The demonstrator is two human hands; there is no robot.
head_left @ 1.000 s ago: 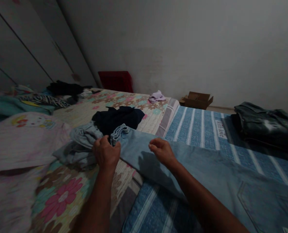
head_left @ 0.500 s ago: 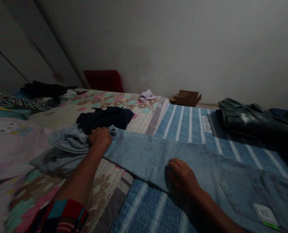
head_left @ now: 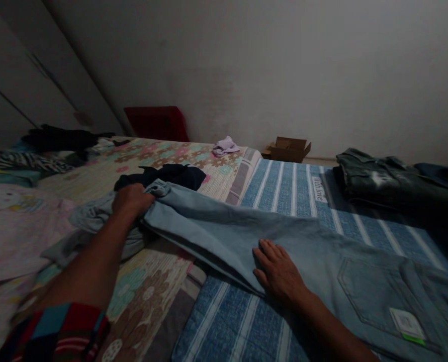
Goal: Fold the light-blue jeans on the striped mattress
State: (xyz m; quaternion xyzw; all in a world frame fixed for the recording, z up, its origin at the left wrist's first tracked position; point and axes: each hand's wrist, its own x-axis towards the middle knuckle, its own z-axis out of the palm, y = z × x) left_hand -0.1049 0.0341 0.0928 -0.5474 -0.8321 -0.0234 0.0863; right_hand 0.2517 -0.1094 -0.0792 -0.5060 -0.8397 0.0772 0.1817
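Observation:
Light blue jeans (head_left: 224, 229) stretch across the bed from the lower right toward the left, folded lengthwise, with a back pocket and a white and green label (head_left: 408, 324) showing. My left hand (head_left: 133, 198) is closed on the hem end of the leg and holds it raised off the bed. Flat on the leg near its middle lies my right hand (head_left: 278, 269), fingers spread. Behind and beside my left hand are a crumpled grey garment (head_left: 91, 216) and a dark navy garment (head_left: 182, 176).
Folded dark jeans (head_left: 382, 181) lie at the right on the blue striped cover (head_left: 276, 188). A pink garment (head_left: 20, 236) and more clothes (head_left: 54, 141) are at the left. A small lilac cloth (head_left: 226, 146), a cardboard box (head_left: 289, 149) and a red object (head_left: 156, 123) are toward the wall.
My left hand has lifted the hem end of the jeans and pulled it slightly left, so the leg now slopes upward. My right hand has flattened from a curled shape.

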